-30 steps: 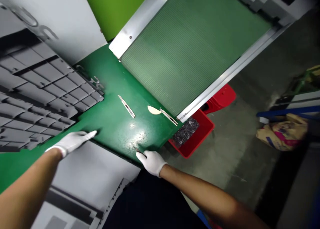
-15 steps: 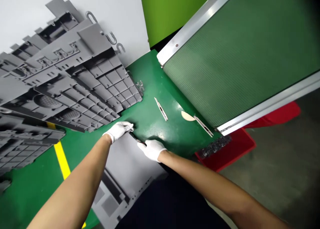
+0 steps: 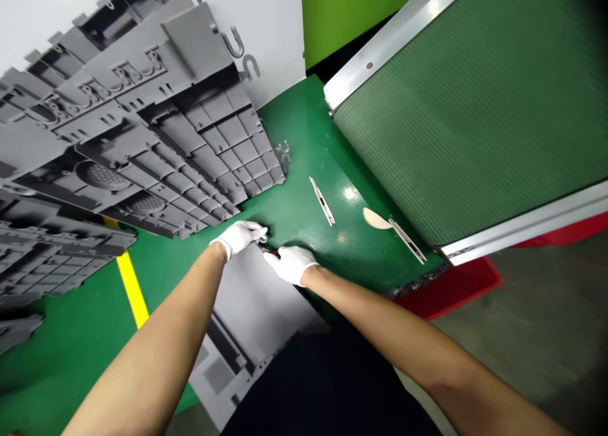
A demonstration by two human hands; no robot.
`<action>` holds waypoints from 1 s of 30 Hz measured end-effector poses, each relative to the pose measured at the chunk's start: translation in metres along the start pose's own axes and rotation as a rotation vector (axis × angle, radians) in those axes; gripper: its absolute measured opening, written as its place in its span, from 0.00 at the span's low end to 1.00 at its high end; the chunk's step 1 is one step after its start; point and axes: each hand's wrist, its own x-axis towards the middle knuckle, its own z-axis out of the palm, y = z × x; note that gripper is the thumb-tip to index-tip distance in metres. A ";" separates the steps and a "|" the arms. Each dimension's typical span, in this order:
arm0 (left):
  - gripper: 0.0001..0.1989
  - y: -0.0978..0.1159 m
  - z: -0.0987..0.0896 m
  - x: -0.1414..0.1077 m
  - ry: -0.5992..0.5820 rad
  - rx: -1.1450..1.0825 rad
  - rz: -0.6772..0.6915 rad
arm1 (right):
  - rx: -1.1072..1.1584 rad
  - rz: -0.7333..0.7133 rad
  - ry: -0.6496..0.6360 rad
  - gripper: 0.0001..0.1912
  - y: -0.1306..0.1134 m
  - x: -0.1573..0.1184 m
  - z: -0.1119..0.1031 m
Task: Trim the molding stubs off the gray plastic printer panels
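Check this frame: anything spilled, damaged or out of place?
Nothing looks clearly damaged. One slim silvery metal knife lies loose on the glossy green tabletop, its pointed blade apparently extended, which looks careless. Faint dark specks seem scattered beside the white-gloved right hand.

"From my end, what's the person wearing?"

"My feed shows a plain white glove (image 3: 234, 239) on the left hand (image 3: 241, 236), and its match on the right hand (image 3: 293, 265). Both fit close."

"Where do they stop on my screen?"

"Each ends in a short, snug cuff (image 3: 222, 246). Beyond that I get bare forearms (image 3: 164, 334)."

"And the torso?"

"I see a very dark garment (image 3: 332, 385), navy or black; I can't make out its cut."
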 end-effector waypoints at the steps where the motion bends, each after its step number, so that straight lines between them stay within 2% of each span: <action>1: 0.22 0.000 0.000 0.000 0.004 0.000 0.000 | -0.010 -0.007 -0.002 0.38 0.000 0.000 -0.002; 12: 0.24 -0.002 -0.006 -0.011 0.058 0.113 0.023 | -0.046 -0.091 0.031 0.38 0.002 -0.007 -0.001; 24: 0.26 0.015 -0.002 -0.031 0.110 0.073 0.006 | -0.054 -0.106 0.059 0.40 -0.009 -0.015 -0.002; 30: 0.28 0.016 0.000 -0.030 0.137 0.083 -0.004 | -0.188 -0.221 0.104 0.41 -0.002 -0.010 -0.014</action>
